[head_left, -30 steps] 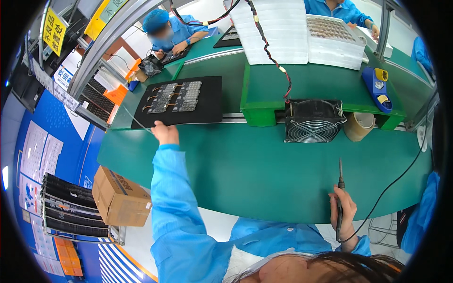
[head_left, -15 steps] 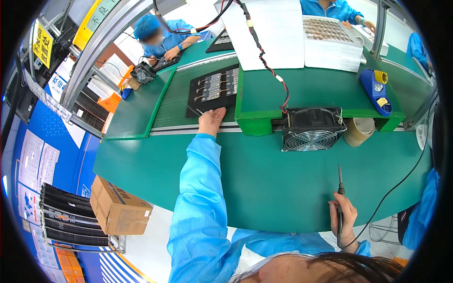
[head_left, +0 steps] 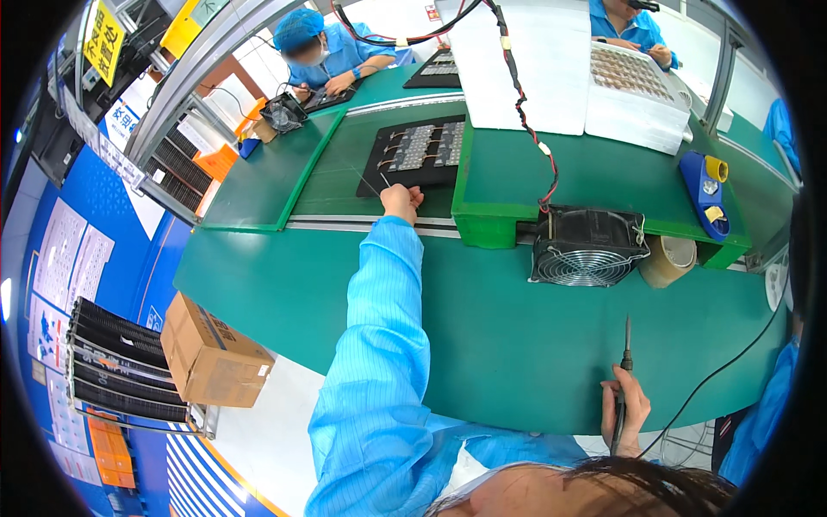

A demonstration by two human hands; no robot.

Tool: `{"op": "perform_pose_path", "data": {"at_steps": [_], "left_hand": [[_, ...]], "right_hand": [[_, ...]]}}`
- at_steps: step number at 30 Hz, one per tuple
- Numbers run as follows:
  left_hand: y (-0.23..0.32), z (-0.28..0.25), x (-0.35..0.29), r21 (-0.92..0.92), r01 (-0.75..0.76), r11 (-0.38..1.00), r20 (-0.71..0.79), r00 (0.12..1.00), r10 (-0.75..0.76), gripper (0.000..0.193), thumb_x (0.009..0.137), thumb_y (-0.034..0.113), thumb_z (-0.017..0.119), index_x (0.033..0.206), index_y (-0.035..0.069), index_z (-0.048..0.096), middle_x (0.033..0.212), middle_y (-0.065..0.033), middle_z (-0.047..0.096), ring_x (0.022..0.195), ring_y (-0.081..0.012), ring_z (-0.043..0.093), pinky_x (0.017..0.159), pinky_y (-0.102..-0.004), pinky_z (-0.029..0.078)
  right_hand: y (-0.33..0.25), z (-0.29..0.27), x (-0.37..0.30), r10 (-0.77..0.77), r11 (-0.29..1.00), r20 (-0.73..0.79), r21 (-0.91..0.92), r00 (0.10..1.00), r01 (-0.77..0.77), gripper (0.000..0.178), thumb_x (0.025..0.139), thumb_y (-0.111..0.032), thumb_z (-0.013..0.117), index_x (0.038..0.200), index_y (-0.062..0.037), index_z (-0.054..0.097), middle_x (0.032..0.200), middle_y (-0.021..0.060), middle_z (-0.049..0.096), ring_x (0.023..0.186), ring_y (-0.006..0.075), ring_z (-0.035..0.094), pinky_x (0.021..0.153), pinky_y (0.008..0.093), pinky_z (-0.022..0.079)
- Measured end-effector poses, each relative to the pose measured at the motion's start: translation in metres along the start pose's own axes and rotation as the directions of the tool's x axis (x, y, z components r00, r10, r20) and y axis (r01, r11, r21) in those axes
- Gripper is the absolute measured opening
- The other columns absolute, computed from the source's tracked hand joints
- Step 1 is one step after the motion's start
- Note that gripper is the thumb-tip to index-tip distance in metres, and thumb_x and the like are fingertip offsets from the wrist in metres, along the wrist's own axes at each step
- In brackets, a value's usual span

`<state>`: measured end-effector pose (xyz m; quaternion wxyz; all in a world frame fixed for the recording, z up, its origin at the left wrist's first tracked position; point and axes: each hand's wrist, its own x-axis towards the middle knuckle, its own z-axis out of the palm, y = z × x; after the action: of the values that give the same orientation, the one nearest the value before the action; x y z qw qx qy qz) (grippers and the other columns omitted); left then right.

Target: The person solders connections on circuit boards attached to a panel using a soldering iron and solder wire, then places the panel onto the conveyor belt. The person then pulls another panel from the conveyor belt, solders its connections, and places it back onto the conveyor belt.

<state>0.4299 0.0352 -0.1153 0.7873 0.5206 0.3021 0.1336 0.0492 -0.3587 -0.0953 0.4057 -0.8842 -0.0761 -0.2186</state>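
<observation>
Plainly, flat black board [head_left: 373,165], slim pointed soldering iron [head_left: 627,355]

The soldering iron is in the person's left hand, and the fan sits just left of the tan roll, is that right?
Not quite: the soldering iron is in the right hand, not the left, as the head view shows. The fan does sit just left of the tan roll.

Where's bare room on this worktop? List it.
Bare: green worktop between the left sleeve and right hand, nearer than the fan; also left of that sleeve. Crowded: the front of the green shelf, where fan and tan roll sit.
</observation>
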Motion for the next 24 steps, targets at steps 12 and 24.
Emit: {"op": "perform_pose_path", "data": {"at_steps": [12, 24], "left_hand": [[-0.011, -0.005, -0.030, -0.080, -0.099, 0.992, 0.139, 0.984, 0.109, 0.025, 0.101, 0.009, 0.034, 0.104, -0.015, 0.042, 0.110, -0.0335, 0.056, 0.096, -0.0415, 0.064, 0.083, -0.0420, 0.059], [-0.036, -0.053, -0.073, -0.170, -0.405, 0.898, 0.039, 0.908, 0.417, 0.031, 0.103, 0.027, 0.041, 0.089, 0.001, 0.051, 0.075, -0.0082, 0.055, 0.066, -0.0195, 0.059, 0.057, -0.0317, 0.052]], "right_hand": [[0.000, 0.000, -0.002, -0.008, 1.000, -0.034, -0.016, 0.999, 0.007, 0.034, 0.082, 0.007, 0.059, 0.115, -0.0008, 0.058, 0.079, 0.0123, 0.062, 0.067, 0.0204, 0.063, 0.064, 0.0284, 0.049], [0.000, 0.001, -0.003, 0.042, 0.999, -0.041, 0.036, 0.998, -0.040, 0.032, 0.080, 0.010, 0.060, 0.111, 0.0035, 0.059, 0.082, 0.0156, 0.062, 0.067, 0.0224, 0.066, 0.062, 0.0295, 0.051]]}}
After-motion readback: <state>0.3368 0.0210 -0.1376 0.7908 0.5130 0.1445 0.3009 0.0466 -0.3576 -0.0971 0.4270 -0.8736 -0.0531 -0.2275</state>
